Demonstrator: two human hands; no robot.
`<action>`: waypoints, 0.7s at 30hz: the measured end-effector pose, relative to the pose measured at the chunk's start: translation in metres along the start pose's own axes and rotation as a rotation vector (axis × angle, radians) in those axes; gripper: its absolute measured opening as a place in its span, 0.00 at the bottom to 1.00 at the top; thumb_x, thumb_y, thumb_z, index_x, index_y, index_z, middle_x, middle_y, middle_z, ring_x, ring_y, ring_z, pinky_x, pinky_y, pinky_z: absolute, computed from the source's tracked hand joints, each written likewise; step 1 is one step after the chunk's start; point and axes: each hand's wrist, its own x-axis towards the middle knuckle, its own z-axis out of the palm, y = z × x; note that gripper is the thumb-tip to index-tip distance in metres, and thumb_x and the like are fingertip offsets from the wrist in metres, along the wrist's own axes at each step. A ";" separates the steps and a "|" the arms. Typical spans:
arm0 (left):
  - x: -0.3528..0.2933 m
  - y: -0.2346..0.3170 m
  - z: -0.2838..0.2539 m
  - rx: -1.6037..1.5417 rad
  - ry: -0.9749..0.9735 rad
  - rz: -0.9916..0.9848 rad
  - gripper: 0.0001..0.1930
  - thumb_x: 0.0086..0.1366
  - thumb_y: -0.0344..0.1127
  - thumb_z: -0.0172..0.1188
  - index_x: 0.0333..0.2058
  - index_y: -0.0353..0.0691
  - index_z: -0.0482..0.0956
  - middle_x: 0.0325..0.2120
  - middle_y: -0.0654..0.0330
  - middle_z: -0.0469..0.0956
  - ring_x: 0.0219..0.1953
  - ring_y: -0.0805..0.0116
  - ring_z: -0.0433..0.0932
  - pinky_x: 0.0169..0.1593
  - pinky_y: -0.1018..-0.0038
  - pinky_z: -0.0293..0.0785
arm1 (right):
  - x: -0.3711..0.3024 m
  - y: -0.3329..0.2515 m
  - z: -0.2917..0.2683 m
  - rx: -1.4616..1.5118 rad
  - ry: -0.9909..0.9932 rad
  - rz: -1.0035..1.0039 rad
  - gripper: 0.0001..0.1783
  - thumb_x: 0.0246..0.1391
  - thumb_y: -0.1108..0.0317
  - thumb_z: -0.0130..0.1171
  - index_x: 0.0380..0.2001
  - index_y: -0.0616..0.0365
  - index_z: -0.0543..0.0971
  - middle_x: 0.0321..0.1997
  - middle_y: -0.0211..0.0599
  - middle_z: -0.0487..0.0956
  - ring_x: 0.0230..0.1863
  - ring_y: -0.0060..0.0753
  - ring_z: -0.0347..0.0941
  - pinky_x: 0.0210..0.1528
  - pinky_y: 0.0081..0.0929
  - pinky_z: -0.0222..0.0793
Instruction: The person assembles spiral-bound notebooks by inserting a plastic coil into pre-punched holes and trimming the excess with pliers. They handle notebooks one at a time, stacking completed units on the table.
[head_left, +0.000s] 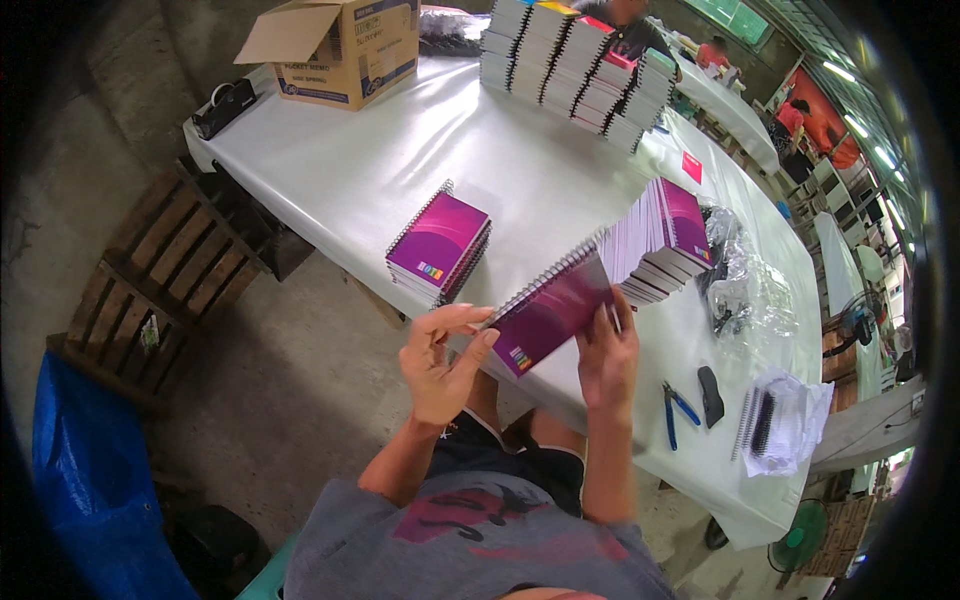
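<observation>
A purple spiral notebook (555,318) is held tilted above the table's near edge. My right hand (607,355) grips its right side, with the fingers partly hidden behind the cover. At the lower left corner, by the end of the wire coil, the thumb and fingers of my left hand (440,365) close on the notebook. A neat stack of similar purple notebooks (438,240) lies to the left on the table. Beyond my right hand, another pile of purple-covered booklets (655,240) leans with its page edges fanned out.
Blue-handled pliers (677,415), a dark flat object (710,396) and loose wire coils (765,420) on white paper lie at right. Clear plastic wrap (745,285) sits behind them. Tall notebook stacks (575,75) and a cardboard box (345,55) stand at the far side. People work farther back.
</observation>
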 end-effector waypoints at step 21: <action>0.052 -0.094 -0.055 0.212 0.209 -0.173 0.25 0.70 0.47 0.37 0.57 0.34 0.63 0.56 0.52 0.65 0.59 0.60 0.62 0.61 0.68 0.53 | 0.099 0.091 0.116 -1.298 -0.848 -0.952 0.29 0.53 0.70 0.45 0.60 0.44 0.60 0.49 0.36 0.74 0.54 0.31 0.66 0.63 0.47 0.39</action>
